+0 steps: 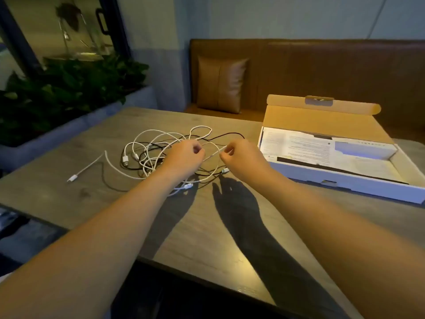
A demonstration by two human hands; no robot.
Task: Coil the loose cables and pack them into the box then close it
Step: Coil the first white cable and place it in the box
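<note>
Pinching one thin white charging cable (212, 155) between both grips, I have my left hand (184, 157) and my right hand (239, 157) curled over the tangle, fingers and thumbs pressed together on the strand that runs taut from one grip to the other. Under and behind my left grip lies the heap of loose cables (156, 153) on the grey-brown wooden counter (207, 226): several white ones looped through each other, and at least one thin black cable (230, 134) arcing away beyond my right grip. An exact count I cannot give, the loops overlap too much, but I can see four white plug ends: one (72, 178) lying apart, far out to the left of my left grip, two (128, 158) side by side at the left of the heap, and one (187, 186) just below my left wrist. To the right of my right grip, near but not touching it, sits one long shallow white cardboard box (345, 180), its brown-lined lid (322, 116) standing open at the far side, with printed paper sheets (299, 146) lying flat inside. My two forearms cast two dark shadows on the counter.
</note>
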